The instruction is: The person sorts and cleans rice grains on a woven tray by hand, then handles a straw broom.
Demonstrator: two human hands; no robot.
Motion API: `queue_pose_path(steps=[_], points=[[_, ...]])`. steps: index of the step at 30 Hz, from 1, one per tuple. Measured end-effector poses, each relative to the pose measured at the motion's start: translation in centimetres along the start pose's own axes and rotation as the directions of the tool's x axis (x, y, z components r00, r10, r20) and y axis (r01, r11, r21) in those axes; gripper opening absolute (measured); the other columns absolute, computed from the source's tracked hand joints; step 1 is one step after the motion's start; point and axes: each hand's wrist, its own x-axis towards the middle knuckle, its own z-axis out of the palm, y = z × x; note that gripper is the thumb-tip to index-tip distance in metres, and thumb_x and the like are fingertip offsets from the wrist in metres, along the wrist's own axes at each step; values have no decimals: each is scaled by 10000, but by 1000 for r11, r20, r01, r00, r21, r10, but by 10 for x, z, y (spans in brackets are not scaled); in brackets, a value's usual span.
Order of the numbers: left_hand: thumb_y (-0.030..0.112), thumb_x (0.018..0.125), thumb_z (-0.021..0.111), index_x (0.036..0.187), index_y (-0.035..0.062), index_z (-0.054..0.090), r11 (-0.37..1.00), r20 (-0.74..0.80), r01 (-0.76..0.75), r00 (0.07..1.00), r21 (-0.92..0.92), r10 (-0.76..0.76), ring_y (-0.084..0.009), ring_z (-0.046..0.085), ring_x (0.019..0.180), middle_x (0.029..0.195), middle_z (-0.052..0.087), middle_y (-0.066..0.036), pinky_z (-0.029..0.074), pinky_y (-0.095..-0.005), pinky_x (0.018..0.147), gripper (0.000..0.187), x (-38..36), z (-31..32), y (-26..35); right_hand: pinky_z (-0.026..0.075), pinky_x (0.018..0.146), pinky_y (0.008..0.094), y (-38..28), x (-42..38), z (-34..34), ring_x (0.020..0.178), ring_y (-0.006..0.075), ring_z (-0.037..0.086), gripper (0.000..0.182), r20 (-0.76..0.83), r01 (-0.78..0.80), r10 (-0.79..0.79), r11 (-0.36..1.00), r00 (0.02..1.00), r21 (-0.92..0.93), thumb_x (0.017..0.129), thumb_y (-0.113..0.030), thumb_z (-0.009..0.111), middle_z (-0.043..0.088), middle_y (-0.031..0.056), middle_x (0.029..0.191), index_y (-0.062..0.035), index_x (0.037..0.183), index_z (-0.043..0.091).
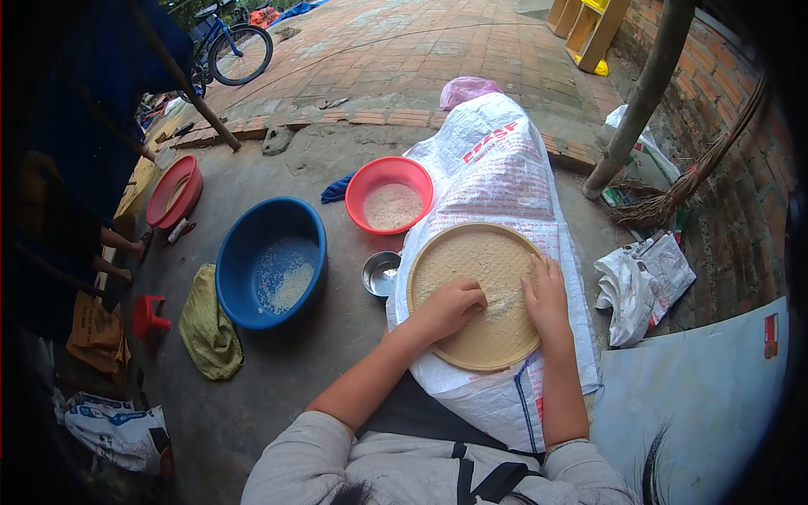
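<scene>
A round woven tray [454,252] rests on a white printed sack [497,181] in front of me, with a small pile of pale grains [502,301] near its middle. My left hand [455,307] is over the tray just left of the grains, its fingers curled together; what they hold, if anything, is too small to tell. My right hand [546,295] lies along the tray's right side with its fingers stretched out. Beyond the tray, to the left, a red basin [358,206] holds grains. A small metal bowl [381,273] stands beside the sack.
A large blue basin [227,286] with some grains stands at left, beside a green sack [204,328]. Farther left are another red basin [194,181], a red stool [150,318] and a person's bare feet [126,259]. Crumpled white bags [635,286] lie at right.
</scene>
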Motion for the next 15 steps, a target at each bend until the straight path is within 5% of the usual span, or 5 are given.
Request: queue_pose_path(steps=[4,8,10,15], points=[[57,755,650,907,61,636,992,-109,91,989,-87,-100,-230,593,767,847,605,-84,472,-316,709,153,-2,-3,-6,304,1030,439,-20,-4,-2,1228,413,360,455,68,145,-142,988,988,-48,828,-178,585,399,265,1299,12,1224,466],[65,787,645,924,42,631,931,-64,238,962,-276,-265,-156,591,734,818,615,-54,471,-274,688,140,-3,-13,-8,324,1018,431,-56,-11,-17,1204,402,384,464,255,314,-334,942,907,116,789,-194,636,434,248,1255,-2,1187,493],[93,821,634,941,19,622,566,-26,292,873,-771,-486,-94,574,741,825,617,-33,466,-236,679,142,-4,-12,-14,397,942,405,-67,-13,-17,1106,362,463,365,214,391,-427,900,879,191,756,-160,657,498,205,1135,-6,1066,541],[106,843,608,974,-3,591,292,44,294,769,-910,-638,-81,571,733,841,614,-44,480,-211,660,171,-2,-18,-25,460,759,370,-72,-13,-4,878,308,554,163,327,351,-440,888,837,297,752,-62,637,548,127,916,3,881,562]])
